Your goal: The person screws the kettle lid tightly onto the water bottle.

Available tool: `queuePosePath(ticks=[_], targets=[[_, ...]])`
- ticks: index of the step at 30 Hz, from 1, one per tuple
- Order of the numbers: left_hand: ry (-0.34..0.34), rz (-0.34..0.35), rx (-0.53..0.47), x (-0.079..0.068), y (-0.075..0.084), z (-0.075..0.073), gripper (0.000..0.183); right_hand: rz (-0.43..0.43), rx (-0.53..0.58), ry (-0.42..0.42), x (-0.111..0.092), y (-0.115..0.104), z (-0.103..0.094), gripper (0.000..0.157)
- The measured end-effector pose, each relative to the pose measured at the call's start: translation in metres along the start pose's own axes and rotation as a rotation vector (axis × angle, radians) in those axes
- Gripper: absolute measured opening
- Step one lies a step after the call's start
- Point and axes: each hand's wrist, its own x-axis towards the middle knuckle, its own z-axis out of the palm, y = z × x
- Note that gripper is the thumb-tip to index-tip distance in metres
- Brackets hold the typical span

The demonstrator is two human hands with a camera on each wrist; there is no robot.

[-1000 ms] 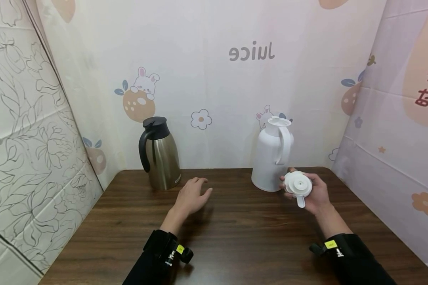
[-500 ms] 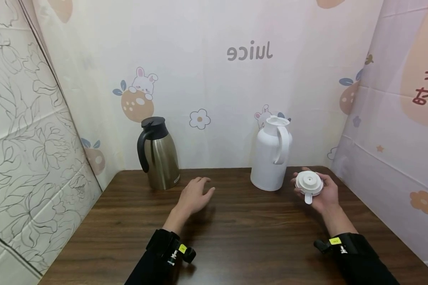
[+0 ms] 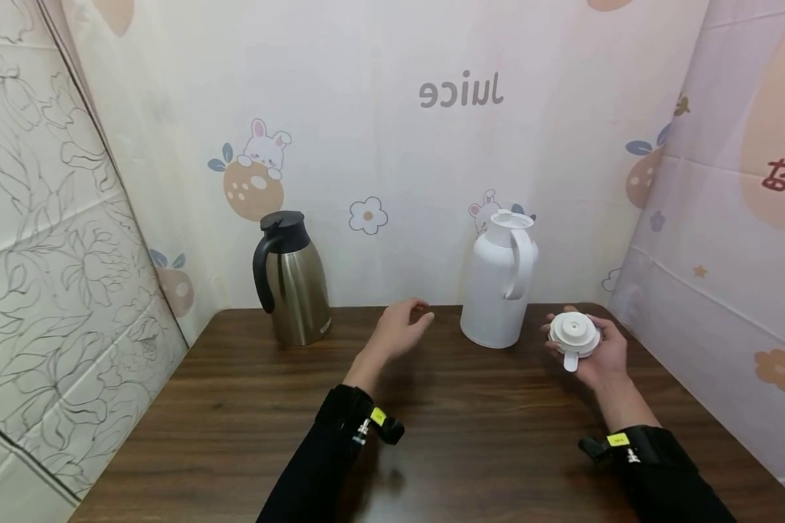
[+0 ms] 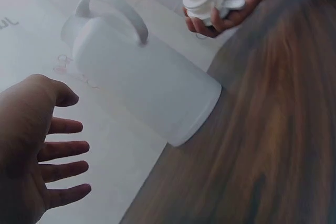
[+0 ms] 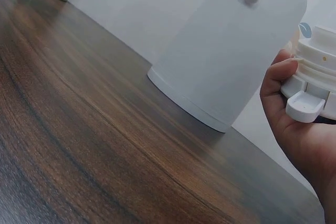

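A white thermos jug (image 3: 493, 290) stands upright on the table with its top uncovered and its handle toward the front right. To its right, my right hand (image 3: 605, 356) holds a white lid (image 3: 574, 333) with a small tab, fingers curled round its edge; the right wrist view shows the lid (image 5: 315, 72) in the grip too. My left hand (image 3: 395, 330) hovers left of the white jug, apart from it. In the left wrist view the left hand (image 4: 31, 145) has its fingers spread and relaxed, facing the jug (image 4: 142, 72) with nothing held.
A gold-coloured metal thermos jug (image 3: 299, 290) with a black lid and handle stands at the back left of the brown wooden table (image 3: 235, 407). Patterned curtains (image 3: 379, 131) hang close behind the table and at both sides.
My left hand has moved right, from near the gold jug toward the white one. My right hand has carried the lid rightward, away from the white jug. Both jugs stay put.
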Motion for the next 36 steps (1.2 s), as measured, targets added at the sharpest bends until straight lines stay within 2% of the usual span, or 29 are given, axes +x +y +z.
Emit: queuePosePath(ticks=[7, 9, 16, 23, 26, 36], targets=[[0.008, -0.031, -0.415, 0.035, 0.016, 0.017, 0.036, 0.008, -0.012, 0.048, -0.002, -0.001, -0.004, 0.04], [0.012, -0.038, -0.478, 0.042, 0.023, 0.023, 0.035, 0.01, -0.001, 0.041, -0.003, -0.002, -0.005, 0.04], [0.002, -0.029, -0.485, 0.057, 0.057, 0.04, 0.037, 0.003, 0.003, 0.035, -0.003, -0.003, -0.007, 0.039], [-0.048, 0.021, -0.714, 0.067, 0.084, 0.048, 0.04, -0.007, -0.019, 0.051, -0.002, 0.0, -0.005, 0.039], [-0.074, 0.036, -0.769, 0.07, 0.093, 0.049, 0.042, -0.016, -0.026, 0.062, -0.001, 0.0, -0.004, 0.036], [-0.198, 0.018, -0.698, 0.074, 0.109, 0.05, 0.048, -0.023, -0.054, 0.11, -0.001, 0.001, -0.002, 0.036]])
